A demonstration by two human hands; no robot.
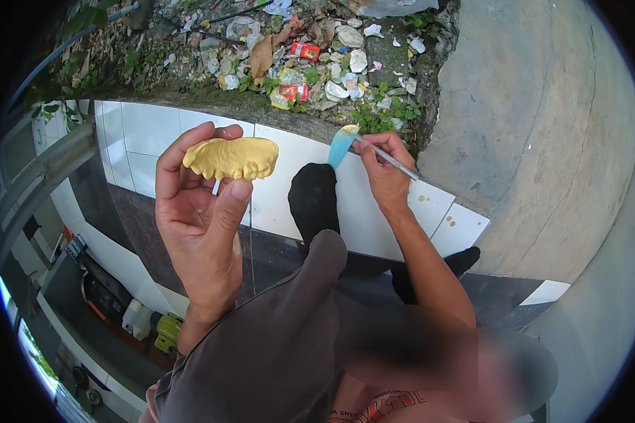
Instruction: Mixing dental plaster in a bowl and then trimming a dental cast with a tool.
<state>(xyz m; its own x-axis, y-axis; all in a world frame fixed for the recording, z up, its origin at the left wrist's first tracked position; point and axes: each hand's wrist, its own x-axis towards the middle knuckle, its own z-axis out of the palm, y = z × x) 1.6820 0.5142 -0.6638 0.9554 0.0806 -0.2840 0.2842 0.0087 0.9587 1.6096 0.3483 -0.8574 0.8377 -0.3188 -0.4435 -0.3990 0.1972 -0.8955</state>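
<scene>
My left hand [203, 211] is raised at the left, its thumb and fingers closed around a yellow dental cast [233, 158]. The row of moulded teeth points down toward my thumb. Lower and to the right, my right hand [388, 169] pinches a thin grey metal-looking rod [398, 166] like a pen. At the rod's far end is a flat light-blue piece [341, 149] with a yellowish smear on its tip; I cannot tell whether the two are joined. The blue piece lies just beyond my black-socked foot [314, 194]. The hands are apart.
White tiles [279, 204] and dark tiles lie below, with yellowish spots near my right wrist. Beyond them is a soil strip with stones, weeds and litter [305, 51]. Bare concrete [522, 141] spreads to the right. At lower left are a metal rail and a green-yellow object [168, 331].
</scene>
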